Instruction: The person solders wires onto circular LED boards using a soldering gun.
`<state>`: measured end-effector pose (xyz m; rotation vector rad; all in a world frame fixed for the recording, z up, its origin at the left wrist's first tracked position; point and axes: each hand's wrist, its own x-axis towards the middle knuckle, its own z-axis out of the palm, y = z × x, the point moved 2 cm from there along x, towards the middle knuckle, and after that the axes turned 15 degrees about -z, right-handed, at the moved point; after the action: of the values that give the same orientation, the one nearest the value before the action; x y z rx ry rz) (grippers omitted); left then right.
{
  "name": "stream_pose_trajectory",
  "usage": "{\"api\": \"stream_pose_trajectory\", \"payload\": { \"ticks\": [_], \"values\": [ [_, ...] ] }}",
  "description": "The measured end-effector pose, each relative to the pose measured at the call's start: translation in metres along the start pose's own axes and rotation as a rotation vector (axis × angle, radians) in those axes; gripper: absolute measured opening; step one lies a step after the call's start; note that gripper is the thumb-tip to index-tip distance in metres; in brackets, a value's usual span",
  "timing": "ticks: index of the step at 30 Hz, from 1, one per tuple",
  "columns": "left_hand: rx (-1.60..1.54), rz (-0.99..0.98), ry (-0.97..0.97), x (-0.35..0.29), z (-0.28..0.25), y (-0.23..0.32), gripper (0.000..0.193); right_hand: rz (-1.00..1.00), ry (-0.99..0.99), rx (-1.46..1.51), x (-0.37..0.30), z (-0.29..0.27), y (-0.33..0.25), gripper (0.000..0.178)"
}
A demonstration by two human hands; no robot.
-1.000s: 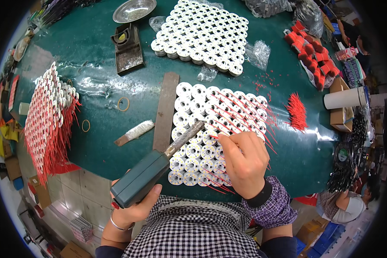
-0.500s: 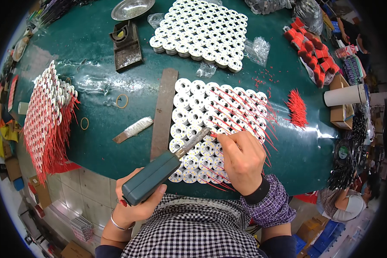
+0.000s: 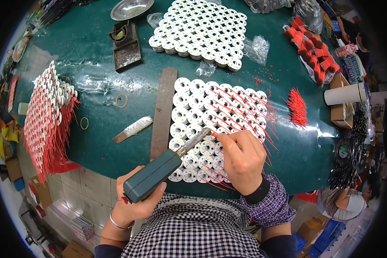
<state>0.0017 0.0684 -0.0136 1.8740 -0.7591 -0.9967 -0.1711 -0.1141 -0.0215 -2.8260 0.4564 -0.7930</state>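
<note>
The soldering iron slants up and rightward over the worktop, its blunt tip among the round white LED boards, right beside the red wire; whether tip and wire touch is too small to tell. The left hand is closed around the iron's housing from below, a bangle at its wrist. The right hand bends down over the boards from the near right, thumb and index finger pinched together on the wire's end.

Marks on the boards are too small to read, as is any print on the round green label at the far right.

The iron has a boxy, dark green housing and a scorched metal barrel. The boards are flat rings dotted yellow, packed in rows; thin red wires fan across their right half. A worn, flat metal bar lies along their left edge. Farther out are a heap of red wires, a shallow metal dish and a second block of white discs.
</note>
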Motion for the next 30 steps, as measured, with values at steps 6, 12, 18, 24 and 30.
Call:
{"api": "stream_pose_trajectory", "payload": {
  "ticks": [6, 12, 18, 24, 30],
  "values": [
    [0.081, 0.103, 0.073, -0.006, -0.001, -0.014, 0.025, 0.004, -0.005, -0.002, -0.001, -0.001, 0.000, 0.023],
    [-0.044, -0.033, -0.037, -0.021, -0.012, -0.023, 0.043, 0.003, 0.024, 0.004, 0.001, -0.002, -0.004, 0.021],
    [0.000, 0.061, 0.127, -0.010, -0.004, -0.014, 0.026, -0.016, 0.017, -0.003, 0.002, -0.003, -0.007, 0.021],
    [-0.041, 0.047, 0.063, -0.005, 0.001, -0.006, 0.026, -0.025, 0.020, -0.009, 0.001, 0.003, -0.002, 0.022],
    [0.026, 0.127, 0.051, 0.000, 0.005, -0.003, 0.023, -0.018, 0.012, 0.001, -0.001, 0.007, -0.001, 0.024]
  ]
}}
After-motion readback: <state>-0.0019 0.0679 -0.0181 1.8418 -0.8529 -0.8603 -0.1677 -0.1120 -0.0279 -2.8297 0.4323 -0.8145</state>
